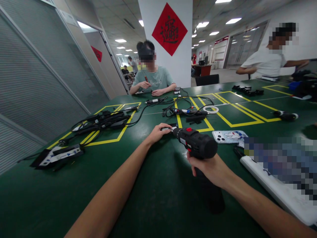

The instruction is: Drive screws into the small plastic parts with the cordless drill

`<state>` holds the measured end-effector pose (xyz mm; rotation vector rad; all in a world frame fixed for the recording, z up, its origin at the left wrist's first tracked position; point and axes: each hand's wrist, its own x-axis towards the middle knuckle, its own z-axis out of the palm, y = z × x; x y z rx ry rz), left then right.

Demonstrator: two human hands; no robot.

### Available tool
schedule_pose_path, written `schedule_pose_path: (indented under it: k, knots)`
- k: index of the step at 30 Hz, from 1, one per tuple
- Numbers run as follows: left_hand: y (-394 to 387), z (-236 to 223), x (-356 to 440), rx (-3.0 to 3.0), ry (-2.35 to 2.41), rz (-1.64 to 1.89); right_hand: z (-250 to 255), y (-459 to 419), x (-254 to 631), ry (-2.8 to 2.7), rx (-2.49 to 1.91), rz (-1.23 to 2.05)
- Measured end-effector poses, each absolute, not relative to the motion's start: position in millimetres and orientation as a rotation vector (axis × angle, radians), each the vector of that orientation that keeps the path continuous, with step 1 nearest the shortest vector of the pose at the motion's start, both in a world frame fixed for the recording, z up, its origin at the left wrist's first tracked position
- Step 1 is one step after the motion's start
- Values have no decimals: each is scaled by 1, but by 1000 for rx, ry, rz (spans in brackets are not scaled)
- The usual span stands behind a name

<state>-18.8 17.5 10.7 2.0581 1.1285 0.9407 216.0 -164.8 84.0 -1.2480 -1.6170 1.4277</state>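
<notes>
My right hand (206, 167) is wrapped round the grip of a black cordless drill (195, 142) with red accents. The drill points forward and left, its tip close to the fingers of my left hand (158, 134). Those fingers are closed on a small dark part (166, 128) low over the green table (158, 185). What the part is, and whether the bit touches it, I cannot make out. A dark flat piece (174, 125) shows just behind the drill's tip.
Black cables and devices (104, 120) lie heaped at the left. More cables, handheld tools (185, 111) and a white ring (211, 109) are ahead. A phone (229, 136) and a white slab-like object (277, 188) lie at my right. One person (153, 79) sits opposite, another (268, 61) at far right.
</notes>
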Motion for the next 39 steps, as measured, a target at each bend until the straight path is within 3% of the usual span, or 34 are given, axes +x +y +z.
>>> schedule_pose_path:
  k: [39]
  knots:
    - [11,18,-15,1964,1249,871,84,-164,213,-1572,-1245,1424]
